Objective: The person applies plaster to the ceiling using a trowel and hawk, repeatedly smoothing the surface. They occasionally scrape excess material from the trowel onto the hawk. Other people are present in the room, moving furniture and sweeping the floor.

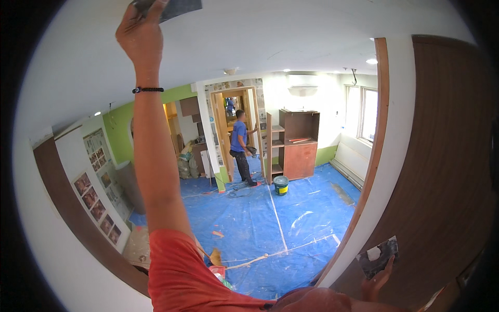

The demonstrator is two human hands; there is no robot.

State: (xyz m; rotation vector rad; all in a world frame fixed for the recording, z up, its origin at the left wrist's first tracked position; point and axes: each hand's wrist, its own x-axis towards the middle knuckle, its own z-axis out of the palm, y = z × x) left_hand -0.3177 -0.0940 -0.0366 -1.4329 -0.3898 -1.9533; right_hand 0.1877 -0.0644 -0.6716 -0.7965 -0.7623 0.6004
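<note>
Left grip [140,34] clasping blade [182,9], right grip [378,281] clasping scraper [385,253]

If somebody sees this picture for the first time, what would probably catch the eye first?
Probably the raised, red-sleeved left arm in the left half, its left grip holding a dark flat blade at the top edge. Next comes the bright blue sheeting spread underfoot, with a co-worker in a blue shirt at the doorway near the middle. At lower right, the right grip holds a dark plate with a white patch.

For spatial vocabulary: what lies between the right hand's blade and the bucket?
Head view, from the blade: brown panel, white wall, wooden trim, blue sheeting.
</note>
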